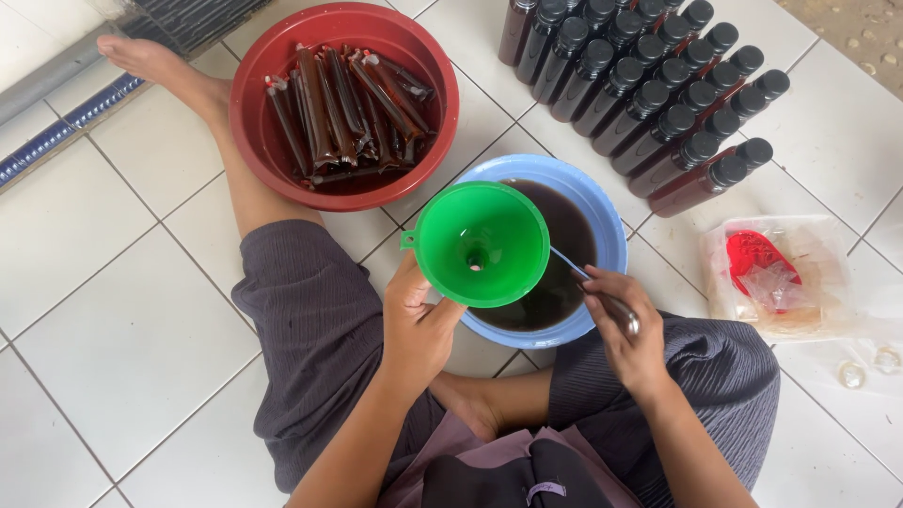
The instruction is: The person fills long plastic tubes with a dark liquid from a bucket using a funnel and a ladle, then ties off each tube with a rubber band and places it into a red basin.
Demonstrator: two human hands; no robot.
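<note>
My left hand [414, 325] holds a green funnel [482, 243] upright over the near edge of a blue bowl [602, 212] filled with dark brown liquid. What is under the funnel's spout is hidden. My right hand [625, 325] grips a metal spoon [602, 293] whose tip dips toward the liquid at the bowl's right side. I sit cross-legged on white floor tiles with the bowl between my knees.
A red basin [254, 113] with several long sealed tubes of brown liquid stands at the upper left, beside my bare foot [155, 66]. Several dark capped bottles [649, 89] lie in rows at the upper right. A clear plastic bag [781, 277] with a red item lies to the right.
</note>
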